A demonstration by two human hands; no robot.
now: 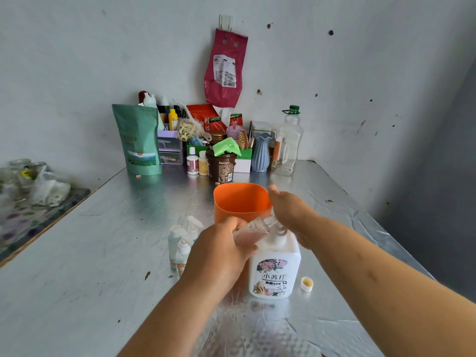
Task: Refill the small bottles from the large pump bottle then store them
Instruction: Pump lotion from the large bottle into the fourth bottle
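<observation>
White pump bottle [274, 269] upright, clear small bottle [257, 226] tilted at its pump, spray bottles [181, 243] standing left

The left part of the table [90, 253] is wide bare foil, and a hand can pass there nearly to the wall. The middle is blocked: the pump bottle [275, 269] stands under the right hand [291, 210], the orange tub [242, 202] is just behind it, and small spray bottles [181, 243] stand just beside the left hand [221, 251]. To the right only a small cap [307, 283] lies near the pump bottle. A crowded row, from the green pouch [139, 143] to the clear jug [289, 143], closes the back.
</observation>
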